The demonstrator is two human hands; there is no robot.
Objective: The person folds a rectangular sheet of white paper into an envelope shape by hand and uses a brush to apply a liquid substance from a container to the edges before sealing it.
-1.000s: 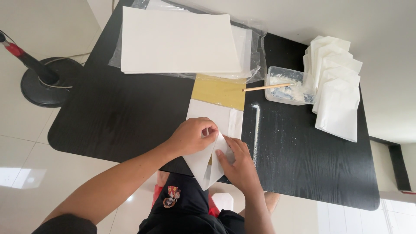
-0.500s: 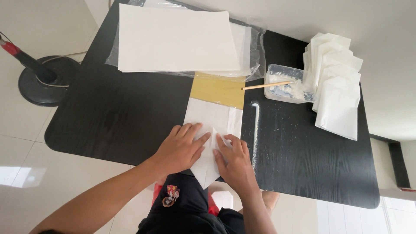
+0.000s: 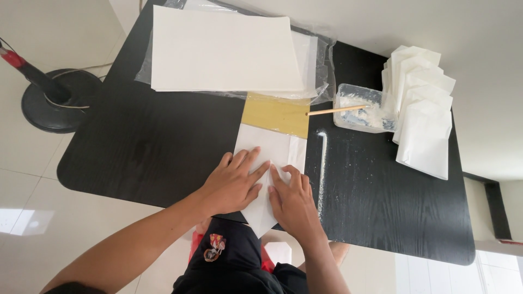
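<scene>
A folded white paper sheet (image 3: pixel 267 147) lies at the near edge of the black table (image 3: pixel 136 147), its far end over a tan card (image 3: pixel 275 113). My left hand (image 3: pixel 234 182) lies flat on the sheet's left half, fingers spread. My right hand (image 3: pixel 292 198) presses flat on its right half, fingertips almost touching the left hand's. The sheet's near corner hangs over the table edge between my wrists.
A stack of large white sheets (image 3: pixel 226 49) on clear plastic fills the far side. A clear tub of white paste (image 3: pixel 362 109) with a wooden stick (image 3: pixel 338 109) sits right, beside several finished white paper bags (image 3: pixel 425 114). A paste streak (image 3: pixel 322 163) marks the table. A fan base (image 3: pixel 54 98) stands left.
My hands were pinching and folding the sheet's near part a second ago. They now lie flat on it, pressing it down on the table.
</scene>
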